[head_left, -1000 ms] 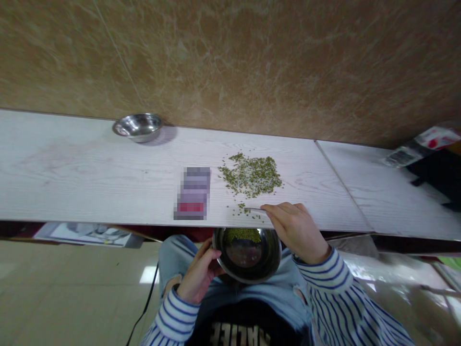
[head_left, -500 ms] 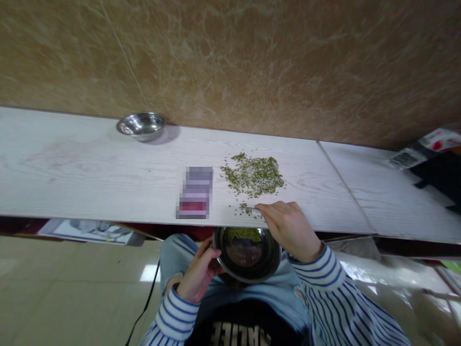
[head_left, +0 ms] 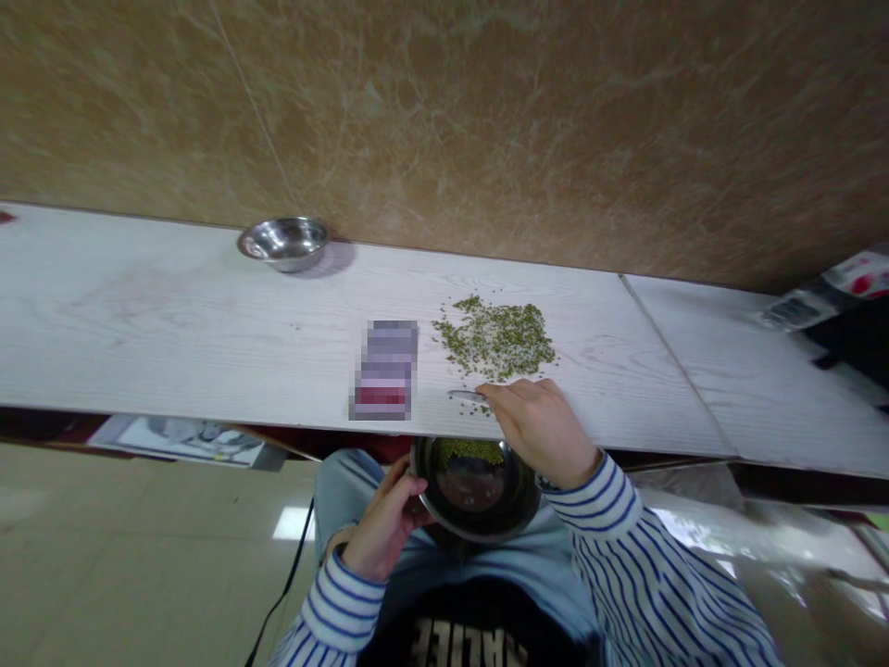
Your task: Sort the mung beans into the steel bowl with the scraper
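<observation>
My left hand grips the rim of a steel bowl, held below the table's front edge over my lap. Small green beans that look like mung beans lie inside, at the bowl's far side. Between the fingers of my right hand is a thin metal spoon, its tip pointing left just above the tabletop. Under and around the spoon a few loose beans are scattered. Beyond it spreads a larger patch of the same beans on the white table.
A second steel bowl stands at the back left, near the marbled wall. Left of the bean patch lies a blurred-out flat rectangular object. A plastic package and a black item sit at the far right.
My right hand has shifted slightly left with the spoon, whose tip now reaches farther left past the few near beans. My left hand keeps hold of the bowl; the view has turned a little.
</observation>
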Action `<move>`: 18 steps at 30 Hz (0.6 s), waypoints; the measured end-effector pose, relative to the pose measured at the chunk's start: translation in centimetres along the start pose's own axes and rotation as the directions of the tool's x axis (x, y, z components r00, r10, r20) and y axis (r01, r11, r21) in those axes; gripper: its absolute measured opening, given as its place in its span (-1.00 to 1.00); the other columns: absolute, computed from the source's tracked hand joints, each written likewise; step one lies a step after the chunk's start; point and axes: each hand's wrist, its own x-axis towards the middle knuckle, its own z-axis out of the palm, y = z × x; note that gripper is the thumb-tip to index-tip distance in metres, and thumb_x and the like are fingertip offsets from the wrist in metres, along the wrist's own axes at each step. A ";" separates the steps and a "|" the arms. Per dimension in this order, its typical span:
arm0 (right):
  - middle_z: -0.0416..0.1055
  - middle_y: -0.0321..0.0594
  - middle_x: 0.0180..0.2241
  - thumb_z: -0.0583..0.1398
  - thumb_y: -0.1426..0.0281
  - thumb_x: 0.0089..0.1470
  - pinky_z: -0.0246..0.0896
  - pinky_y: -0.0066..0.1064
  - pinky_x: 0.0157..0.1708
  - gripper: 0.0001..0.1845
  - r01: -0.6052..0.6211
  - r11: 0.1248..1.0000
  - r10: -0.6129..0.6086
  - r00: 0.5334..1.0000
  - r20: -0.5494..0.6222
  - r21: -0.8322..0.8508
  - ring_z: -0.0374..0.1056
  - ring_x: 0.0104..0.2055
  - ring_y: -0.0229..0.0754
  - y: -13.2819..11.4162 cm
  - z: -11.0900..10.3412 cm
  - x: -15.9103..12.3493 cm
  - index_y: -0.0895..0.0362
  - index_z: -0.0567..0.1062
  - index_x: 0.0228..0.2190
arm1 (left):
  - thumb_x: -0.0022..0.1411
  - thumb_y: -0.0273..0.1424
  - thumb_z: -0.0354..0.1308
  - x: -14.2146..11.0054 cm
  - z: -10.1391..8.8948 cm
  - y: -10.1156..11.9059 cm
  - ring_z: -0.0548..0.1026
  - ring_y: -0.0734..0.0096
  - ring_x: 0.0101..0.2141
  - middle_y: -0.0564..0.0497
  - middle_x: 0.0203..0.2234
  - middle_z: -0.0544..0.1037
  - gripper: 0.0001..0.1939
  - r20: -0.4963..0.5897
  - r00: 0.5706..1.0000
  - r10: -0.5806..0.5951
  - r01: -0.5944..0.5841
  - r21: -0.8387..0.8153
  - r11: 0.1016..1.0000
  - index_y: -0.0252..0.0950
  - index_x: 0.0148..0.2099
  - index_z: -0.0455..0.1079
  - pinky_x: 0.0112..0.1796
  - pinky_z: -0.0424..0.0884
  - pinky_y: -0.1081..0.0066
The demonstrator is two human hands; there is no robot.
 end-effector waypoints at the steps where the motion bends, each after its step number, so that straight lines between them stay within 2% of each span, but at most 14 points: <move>1: 0.49 -0.22 -0.27 0.02 0.44 0.18 0.00 -0.37 -0.25 -0.71 0.008 1.000 -0.008 1.000 0.001 0.010 0.33 -0.22 -0.22 0.0 0.0 0.1 0.06 0.41 -0.09 | 0.02 -0.49 0.08 0.0 -0.1 0.0 0.41 0.46 -0.45 0.09 -0.43 0.48 -0.71 -0.001 1.000 0.002 -0.002 0.000 1.000 -0.23 -0.14 0.32 -0.46 0.39 0.41; 9: 0.49 -0.23 -0.21 0.03 0.45 0.18 0.02 -0.36 -0.21 -0.72 0.077 0.991 -0.079 0.997 0.019 0.106 0.33 -0.16 -0.23 0.8 0.1 -0.1 0.02 0.45 -0.14 | 0.02 -0.49 0.09 -0.1 -0.2 -0.1 0.44 0.44 -0.43 0.07 -0.41 0.50 -0.73 0.005 1.000 0.008 -0.008 -0.005 1.000 -0.24 -0.16 0.31 -0.43 0.40 0.39; 18: 0.48 -0.29 -0.19 0.04 0.48 0.16 0.02 -0.33 -0.16 -0.72 0.124 0.970 -0.147 0.984 0.101 0.207 0.32 -0.14 -0.22 1.2 -0.9 -1.1 0.02 0.46 -0.16 | 0.01 -0.46 0.11 0.1 0.0 -0.3 0.44 0.42 -0.39 0.07 -0.37 0.50 -0.71 0.041 0.999 0.021 -0.021 -0.011 1.000 -0.22 -0.15 0.36 -0.40 0.42 0.35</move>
